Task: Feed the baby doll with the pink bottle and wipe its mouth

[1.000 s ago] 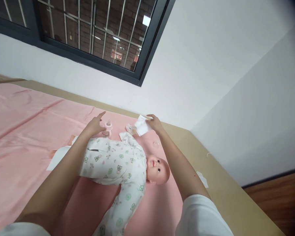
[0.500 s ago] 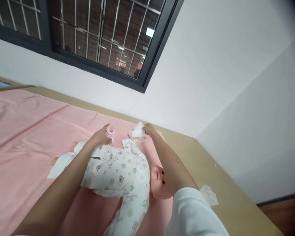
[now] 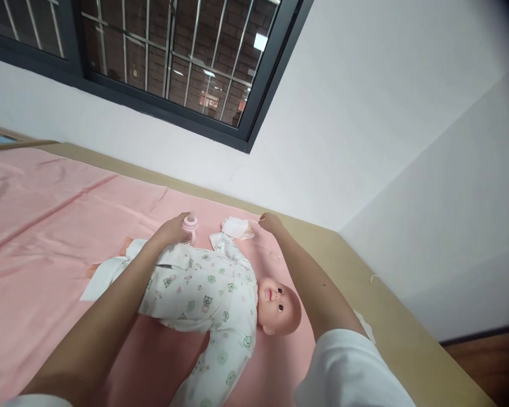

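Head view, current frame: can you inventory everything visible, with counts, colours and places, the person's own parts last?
Doll: 1, white patterned clothes, lying on the sheet
Sheet: 1, pink, under the doll
Bottle: 1, pink and clear, in the left hand
Tissue or wipe: 1, white, beyond the doll's far sleeve
Small item: 1, clear, beyond the doll's head; kind unclear
White piece: 1, partly behind the right arm
Platform: 1, tan, under the sheet
Window: 1, dark frame, upper left
Walls: 2, pale, back and right
Panel: 1, brown, lower right
Left hand: 1, around the bottle
Right hand: 1, near the tissue; grip unclear
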Motion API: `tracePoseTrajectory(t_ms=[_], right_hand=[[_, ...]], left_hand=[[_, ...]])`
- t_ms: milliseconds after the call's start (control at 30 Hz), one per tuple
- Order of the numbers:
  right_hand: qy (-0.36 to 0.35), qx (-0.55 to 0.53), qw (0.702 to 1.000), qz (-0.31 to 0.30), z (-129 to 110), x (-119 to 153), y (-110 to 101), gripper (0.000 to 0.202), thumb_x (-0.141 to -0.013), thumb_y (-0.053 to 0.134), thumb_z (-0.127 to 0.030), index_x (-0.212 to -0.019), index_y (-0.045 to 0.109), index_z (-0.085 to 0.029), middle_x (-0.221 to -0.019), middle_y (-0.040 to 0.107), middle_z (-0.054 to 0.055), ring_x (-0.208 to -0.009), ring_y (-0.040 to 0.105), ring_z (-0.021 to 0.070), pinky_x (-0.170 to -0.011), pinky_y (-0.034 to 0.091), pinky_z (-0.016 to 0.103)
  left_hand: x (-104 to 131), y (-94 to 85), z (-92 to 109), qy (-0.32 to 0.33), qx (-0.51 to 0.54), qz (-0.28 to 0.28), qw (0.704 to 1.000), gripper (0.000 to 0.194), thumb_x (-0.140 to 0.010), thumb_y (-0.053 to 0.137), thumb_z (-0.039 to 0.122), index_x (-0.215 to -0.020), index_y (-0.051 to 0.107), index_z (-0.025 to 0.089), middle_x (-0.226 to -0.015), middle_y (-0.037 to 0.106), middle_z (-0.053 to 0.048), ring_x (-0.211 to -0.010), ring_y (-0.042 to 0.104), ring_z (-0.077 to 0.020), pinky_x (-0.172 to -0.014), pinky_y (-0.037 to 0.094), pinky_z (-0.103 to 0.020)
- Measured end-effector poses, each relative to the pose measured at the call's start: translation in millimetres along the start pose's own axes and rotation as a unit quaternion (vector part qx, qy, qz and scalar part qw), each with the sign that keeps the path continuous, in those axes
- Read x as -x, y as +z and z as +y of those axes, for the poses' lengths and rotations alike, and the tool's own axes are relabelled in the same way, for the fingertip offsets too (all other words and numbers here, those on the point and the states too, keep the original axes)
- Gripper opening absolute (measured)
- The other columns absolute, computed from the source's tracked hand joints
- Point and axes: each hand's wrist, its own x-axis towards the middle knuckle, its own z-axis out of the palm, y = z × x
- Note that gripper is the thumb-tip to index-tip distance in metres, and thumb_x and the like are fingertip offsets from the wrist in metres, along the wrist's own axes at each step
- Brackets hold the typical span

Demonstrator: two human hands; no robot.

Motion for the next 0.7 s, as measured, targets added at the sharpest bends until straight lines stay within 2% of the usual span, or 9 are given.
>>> tracePoseTrajectory(t_ms=[100, 200, 367, 467, 600, 667, 700], right_hand=[[-0.024, -0.017, 0.998, -0.046, 26.3, 11.8, -1.5, 0.04, -0.079, 0.06, -0.021, -0.119, 0.06, -0.02, -0.123, 0.063, 0.009, -0.108, 0.06, 0.0223, -0.086, 0.047, 0.028], [-0.037, -0.032, 0.994, -0.099, 56.1, 28.5, 8.6, 0.044, -0.07, 0.07, -0.018, -0.113, 0.065, -0.021, -0.121, 0.063, 0.009, -0.105, 0.062, 0.0233, -0.087, 0.048, 0.03], [-0.033, -0.074, 0.991, -0.103, 92.8, 52.5, 38.9, 0.061, -0.062, 0.073, -0.007, -0.12, 0.06, -0.019, -0.122, 0.061, 0.013, -0.107, 0.06, 0.0265, -0.086, 0.048, 0.033], [-0.035, -0.116, 0.99, -0.066, 100.7, 58.8, 47.5, 0.059, -0.067, 0.068, -0.006, -0.123, 0.056, -0.017, -0.119, 0.061, 0.013, -0.106, 0.059, 0.0241, -0.089, 0.046, 0.033], [-0.06, -0.203, 0.977, -0.017, 96.0, 70.0, 38.5, 0.048, -0.082, 0.06, -0.022, -0.128, 0.049, -0.02, -0.125, 0.057, 0.011, -0.099, 0.061, 0.0166, -0.088, 0.047, 0.029], [-0.1, -0.3, 0.949, 0.009, 87.8, 82.2, 27.8, 0.041, -0.085, 0.057, -0.03, -0.124, 0.051, -0.02, -0.125, 0.056, 0.01, -0.097, 0.062, 0.015, -0.089, 0.048, 0.03], [-0.126, -0.36, 0.924, 0.022, 82.4, 90.3, 21.8, 0.039, -0.085, 0.057, -0.034, -0.121, 0.053, -0.02, -0.124, 0.056, 0.009, -0.098, 0.061, 0.0153, -0.091, 0.048, 0.031]], left_hand=[[3.7, -0.2, 2.4, -0.005, -0.001, 0.001, 1.0, 0.068, -0.064, 0.062, 0.019, -0.13, 0.047, 0.024, -0.106, 0.069, -0.004, -0.097, 0.066, -0.0234, -0.072, 0.048, -0.025], [9.7, -0.8, 6.4, -0.006, -0.002, 0.005, 1.0, 0.064, -0.062, 0.062, 0.02, -0.124, 0.048, 0.025, -0.096, 0.069, -0.003, -0.086, 0.067, -0.0236, -0.064, 0.047, -0.025], [14.2, 3.1, 9.6, 0.012, 0.011, 0.011, 1.0, 0.065, -0.059, 0.062, 0.02, -0.122, 0.046, 0.024, -0.097, 0.068, -0.003, -0.089, 0.065, -0.0263, -0.068, 0.047, -0.029], [12.1, 7.1, 8.5, 0.024, 0.036, 0.027, 0.999, 0.061, -0.056, 0.063, 0.019, -0.116, 0.05, 0.024, -0.101, 0.067, -0.003, -0.094, 0.064, -0.0261, -0.074, 0.048, -0.03], [12.4, 4.5, 14.0, 0.036, 0.096, 0.038, 0.994, 0.058, -0.057, 0.064, 0.023, -0.114, 0.05, 0.019, -0.107, 0.066, -0.006, -0.094, 0.065, -0.0228, -0.073, 0.051, -0.028], [17.2, -0.6, 22.9, 0.053, 0.153, 0.038, 0.986, 0.059, -0.06, 0.065, 0.03, -0.115, 0.049, 0.017, -0.107, 0.066, -0.007, -0.097, 0.065, -0.0226, -0.075, 0.052, -0.028], [21.1, -3.4, 29.0, 0.067, 0.185, 0.038, 0.98, 0.059, -0.06, 0.065, 0.032, -0.115, 0.049, 0.016, -0.107, 0.066, -0.008, -0.099, 0.064, -0.0233, -0.078, 0.052, -0.029]])
